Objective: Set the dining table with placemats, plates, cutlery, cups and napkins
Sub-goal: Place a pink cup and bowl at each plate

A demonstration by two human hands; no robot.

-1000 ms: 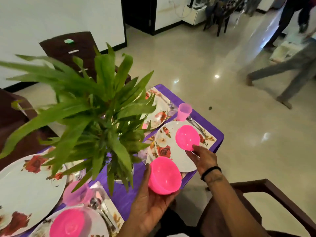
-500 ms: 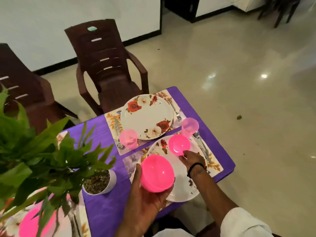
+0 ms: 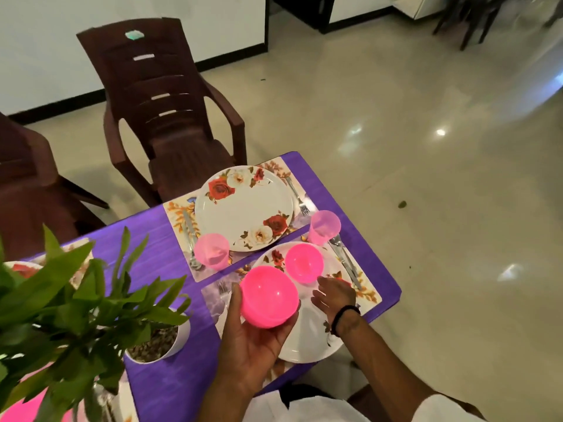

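Note:
My left hand (image 3: 253,345) cups a bright pink bowl (image 3: 268,296) from below, held above the near floral plate (image 3: 307,339). A second pink bowl (image 3: 304,263) sits on that plate's far part. My right hand (image 3: 333,295) hovers just beside it with relaxed fingers and holds nothing. The far floral plate (image 3: 243,208) lies bare on its placemat (image 3: 175,208), with a knife (image 3: 189,229) on its left and a fork (image 3: 297,196) on its right. Two translucent pink cups stand nearby, the left cup (image 3: 211,251) and the right cup (image 3: 324,226). Cutlery (image 3: 344,260) lies right of the near plate.
The purple table (image 3: 158,248) ends close on the right at its edge (image 3: 393,287). A potted green plant (image 3: 76,315) fills the left foreground. Two brown plastic chairs, one (image 3: 164,111) behind the far plate and another (image 3: 24,178) at the left, stand by the table. Glossy floor lies to the right.
My right hand has let go of the smaller pink bowl, which now sits on the near plate, and drawn back a little. My view shifted left off the plant to the far setting.

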